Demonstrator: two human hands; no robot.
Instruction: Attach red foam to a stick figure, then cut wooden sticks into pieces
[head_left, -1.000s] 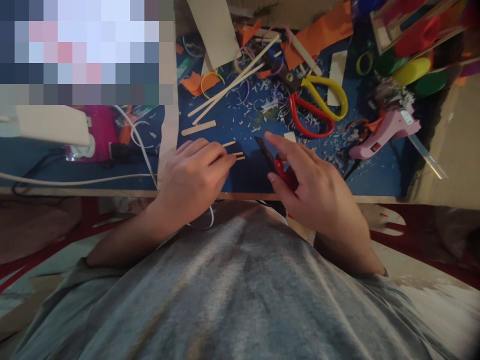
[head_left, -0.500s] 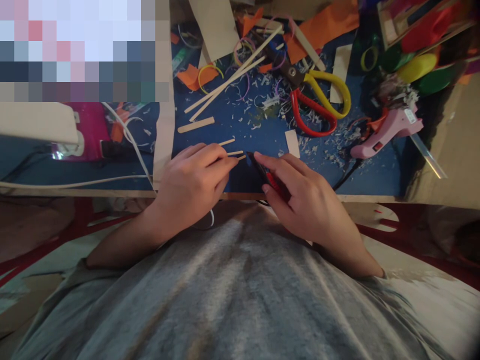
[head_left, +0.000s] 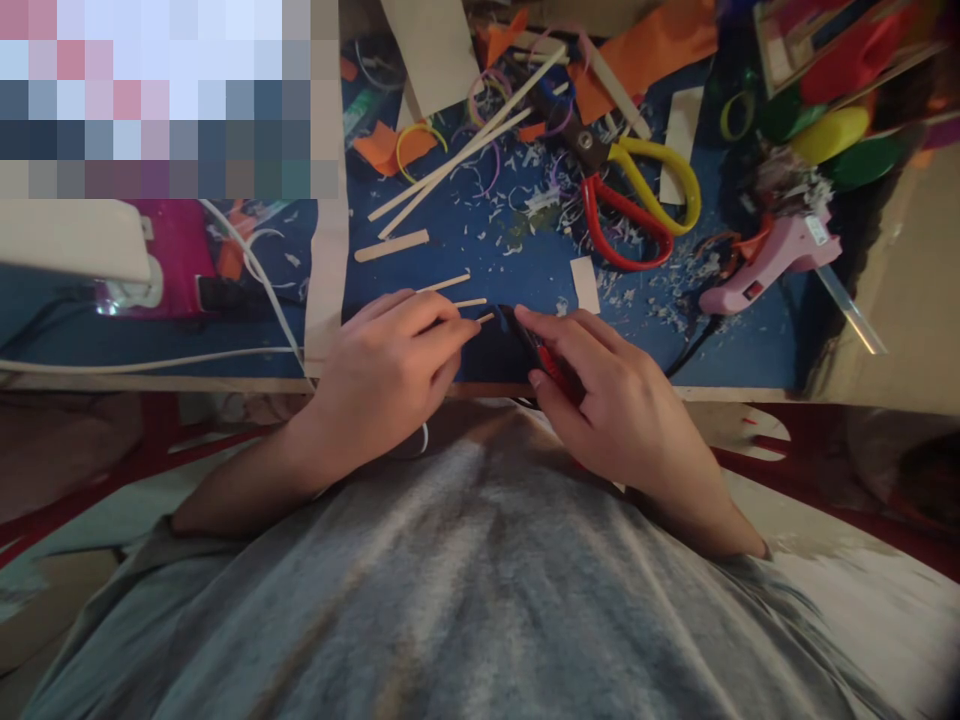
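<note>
My left hand [head_left: 394, 375] is closed, pinching a thin wooden stick [head_left: 487, 318] whose short end sticks out past the fingertips. Two more thin sticks, an upper one [head_left: 446, 284] and a lower one [head_left: 472, 302], lie on the blue table just beyond those fingers. In my right hand [head_left: 600, 385] is a red-handled tool with a dark, narrow tip [head_left: 517, 328]; the palm covers much of it, so its exact kind is unclear. That tip points toward the held stick's end, with a small gap between them.
Scissors [head_left: 622, 190] with red and yellow handles lie beyond my right hand. A pink glue gun [head_left: 772, 265] rests at right. Two long sticks [head_left: 457, 160], a flat craft stick [head_left: 391, 246], paper scraps and shavings cover the table [head_left: 517, 265]. A white cable [head_left: 262, 290] runs at left.
The tool in my right hand has shifted slightly to the right, away from the stick's end. My left hand keeps its pinch almost in place.
</note>
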